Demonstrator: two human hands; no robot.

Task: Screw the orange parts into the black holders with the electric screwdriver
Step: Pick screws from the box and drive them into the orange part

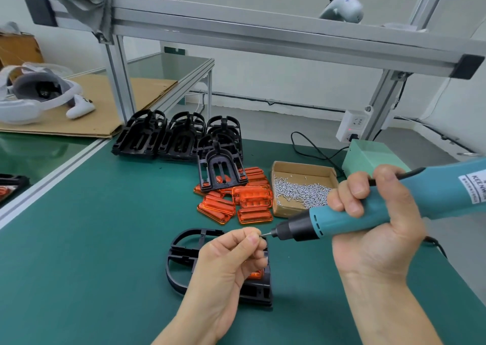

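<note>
Fingers of left hand (231,255) pinch a screw at the bit; right hand (373,218) grips the screwdriver (342,220).

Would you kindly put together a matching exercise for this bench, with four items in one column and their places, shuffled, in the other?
Things:
1. electric screwdriver
2. loose screws
3. black holder with an orange part in it
4. single screw

Places:
A. in the cardboard box
B. pinched in the left hand at the bit tip
C. gripped in the right hand
D. flat on the green mat, under the left hand

Pairs: 1-C, 2-A, 3-D, 4-B
</note>
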